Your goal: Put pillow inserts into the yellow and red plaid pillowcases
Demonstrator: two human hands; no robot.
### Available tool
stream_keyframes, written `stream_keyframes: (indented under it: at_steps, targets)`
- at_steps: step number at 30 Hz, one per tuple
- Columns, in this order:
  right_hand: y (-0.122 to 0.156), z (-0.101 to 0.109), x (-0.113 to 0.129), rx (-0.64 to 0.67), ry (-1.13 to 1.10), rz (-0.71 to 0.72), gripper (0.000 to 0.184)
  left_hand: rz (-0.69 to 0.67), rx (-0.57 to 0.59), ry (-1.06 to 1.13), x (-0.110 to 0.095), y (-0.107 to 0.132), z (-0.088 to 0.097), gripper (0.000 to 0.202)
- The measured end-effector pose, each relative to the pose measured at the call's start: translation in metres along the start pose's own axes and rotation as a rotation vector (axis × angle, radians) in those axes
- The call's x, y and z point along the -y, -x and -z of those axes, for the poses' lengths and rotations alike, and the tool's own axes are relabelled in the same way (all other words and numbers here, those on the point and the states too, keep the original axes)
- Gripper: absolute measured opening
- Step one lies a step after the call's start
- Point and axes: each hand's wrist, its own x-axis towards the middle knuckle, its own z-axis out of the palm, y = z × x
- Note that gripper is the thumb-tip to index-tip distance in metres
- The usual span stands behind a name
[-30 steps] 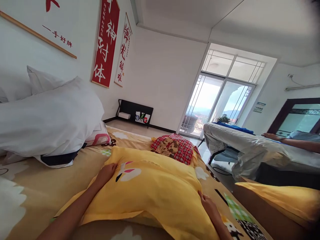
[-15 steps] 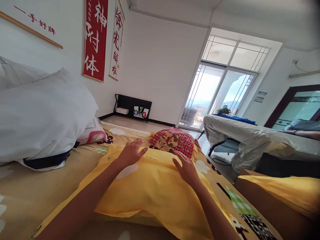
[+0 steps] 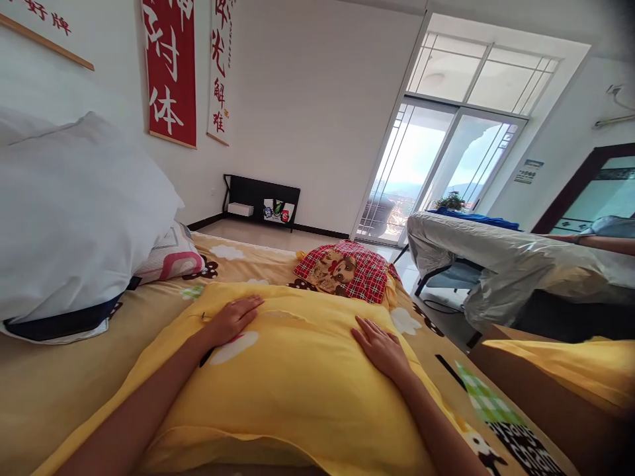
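A plump yellow pillow (image 3: 297, 377) lies in front of me on a bed with a tan patterned sheet (image 3: 44, 390). My left hand (image 3: 232, 322) rests flat on the pillow's upper left part, fingers extended. On its upper right part lies my right hand (image 3: 381, 345), palm down with the fingers a little apart. Neither hand grips anything. Just beyond the pillow sits a red plaid cloth item (image 3: 367, 274) with a dog picture on it.
White pillows (image 3: 84, 211) are piled at the left, beside a pink-and-white pillow (image 3: 171, 254). At the right, another yellow pillow (image 3: 570, 363) lies on a cardboard box (image 3: 536, 390). Farther off stand a plastic-covered table (image 3: 496, 248) and a black rack (image 3: 262, 198). Another person's arm (image 3: 605, 244) reaches over the table.
Both hands have come down from just above the pillow to lie flat on it. The pillow looks smoother and fuller. The camera view has tipped slightly downward.
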Motion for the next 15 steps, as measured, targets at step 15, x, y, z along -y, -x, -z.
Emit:
stream_keyframes:
  at_steps: [15]
  targets:
    - [0.039,-0.037,-0.062,-0.188,-0.257,-0.143,0.064,0.224,-0.174,0.057,0.023,0.052,0.006,0.072]
